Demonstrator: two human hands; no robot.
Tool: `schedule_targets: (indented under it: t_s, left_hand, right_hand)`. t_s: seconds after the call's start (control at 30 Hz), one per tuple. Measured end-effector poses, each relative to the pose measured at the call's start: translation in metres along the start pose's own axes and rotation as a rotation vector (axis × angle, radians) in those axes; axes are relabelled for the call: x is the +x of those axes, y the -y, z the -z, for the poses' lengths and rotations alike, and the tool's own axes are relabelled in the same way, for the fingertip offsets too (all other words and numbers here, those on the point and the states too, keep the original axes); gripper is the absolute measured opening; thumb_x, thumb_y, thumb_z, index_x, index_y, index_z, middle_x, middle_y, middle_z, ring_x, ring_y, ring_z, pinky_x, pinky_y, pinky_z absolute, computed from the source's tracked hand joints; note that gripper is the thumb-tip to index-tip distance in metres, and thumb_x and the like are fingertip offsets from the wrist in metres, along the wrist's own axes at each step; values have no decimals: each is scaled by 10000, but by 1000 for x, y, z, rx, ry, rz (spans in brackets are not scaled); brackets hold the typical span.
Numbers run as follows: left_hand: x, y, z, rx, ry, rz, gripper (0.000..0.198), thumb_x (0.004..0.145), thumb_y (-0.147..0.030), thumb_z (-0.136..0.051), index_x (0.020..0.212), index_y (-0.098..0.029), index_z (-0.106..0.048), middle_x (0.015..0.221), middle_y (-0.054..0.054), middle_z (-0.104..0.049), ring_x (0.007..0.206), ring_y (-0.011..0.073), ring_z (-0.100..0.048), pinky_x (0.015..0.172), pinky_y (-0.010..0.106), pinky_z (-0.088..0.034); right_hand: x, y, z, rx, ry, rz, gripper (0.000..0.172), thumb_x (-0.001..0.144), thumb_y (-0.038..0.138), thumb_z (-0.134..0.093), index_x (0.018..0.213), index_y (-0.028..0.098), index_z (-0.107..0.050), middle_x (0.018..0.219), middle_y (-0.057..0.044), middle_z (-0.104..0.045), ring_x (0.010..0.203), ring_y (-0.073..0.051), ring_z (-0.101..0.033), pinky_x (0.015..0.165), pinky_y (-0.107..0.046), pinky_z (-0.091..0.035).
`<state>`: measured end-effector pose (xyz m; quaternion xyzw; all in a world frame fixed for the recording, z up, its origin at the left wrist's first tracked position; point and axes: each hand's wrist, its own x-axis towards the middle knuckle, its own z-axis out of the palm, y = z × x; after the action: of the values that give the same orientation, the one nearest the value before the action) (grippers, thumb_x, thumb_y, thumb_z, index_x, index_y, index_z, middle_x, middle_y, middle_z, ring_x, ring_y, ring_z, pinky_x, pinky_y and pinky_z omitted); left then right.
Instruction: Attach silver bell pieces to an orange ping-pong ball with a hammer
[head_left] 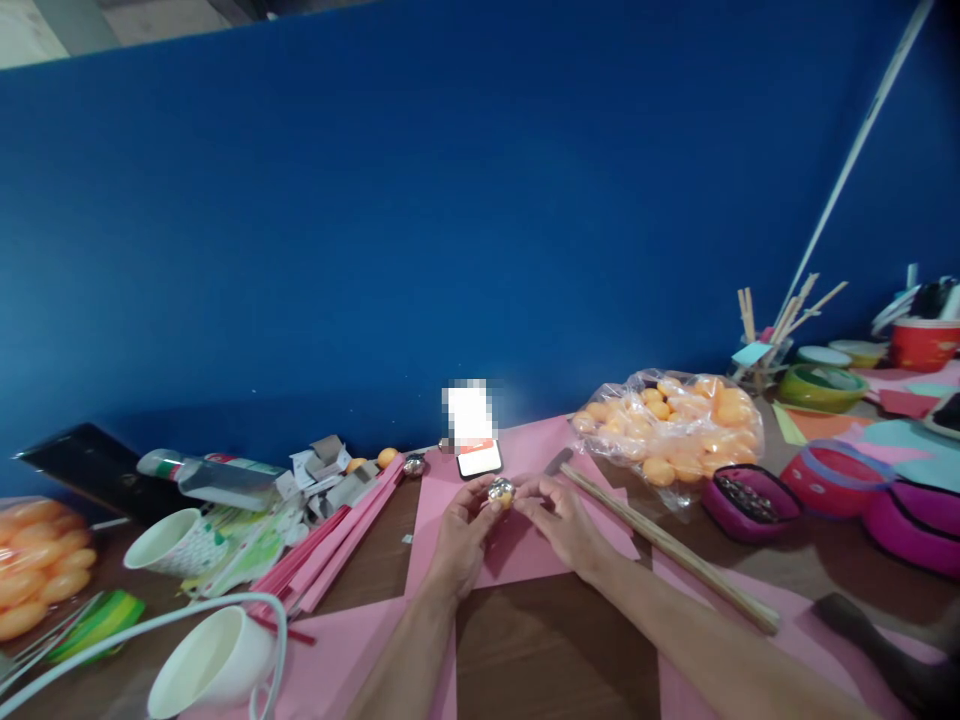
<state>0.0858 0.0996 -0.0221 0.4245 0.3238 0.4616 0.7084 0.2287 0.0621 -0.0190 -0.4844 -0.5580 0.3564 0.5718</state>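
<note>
Between my two hands, over a pink paper sheet [525, 570], is a small shiny silver ball [500, 490] with an orange patch low on its side. My left hand [459, 535] is closed, its thumb and fingers gripping the ball from the left. From the right, my right hand [561, 522] pinches at the ball's edge with bent fingers; its fingertips are partly blurred. A lit phone [478, 460] stands just beyond, its upper screen blurred out. Another silver ball [414, 464] lies on the table to the left, near some orange balls [388, 458].
Right: a clear bag of orange balls [675, 425], wooden sticks [675, 550], a purple bowl [751, 502]. Left: pink paper strips [352, 535], a clear bottle [225, 480], paper cups [214, 660], and a white cable [187, 607] arching across. A blue partition [465, 200] closes off the back.
</note>
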Motion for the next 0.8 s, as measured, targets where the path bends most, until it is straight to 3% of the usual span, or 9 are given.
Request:
schedule_targets:
  t_s: [0.2, 0.8]
  left_hand:
    - [-1, 0, -1, 15, -7, 13, 402, 626, -229, -704, 1005, -184, -577, 982, 76, -636, 852, 176, -605, 760, 289, -470]
    - [0, 1, 2, 112, 46, -30, 383, 679, -248, -660, 1039, -187, -546, 1030, 78, -607, 906, 187, -583, 831, 347, -453]
  right_hand:
    - [0, 0, 0, 7, 15, -9, 113, 778, 238, -535, 765, 157, -614, 1031, -69, -578, 912, -168, -565, 797, -281, -445]
    - [1, 0, 2, -5, 20, 8, 117, 771, 243, -543, 758, 167, -631, 1011, -66, -586, 898, -180, -559, 787, -286, -439]
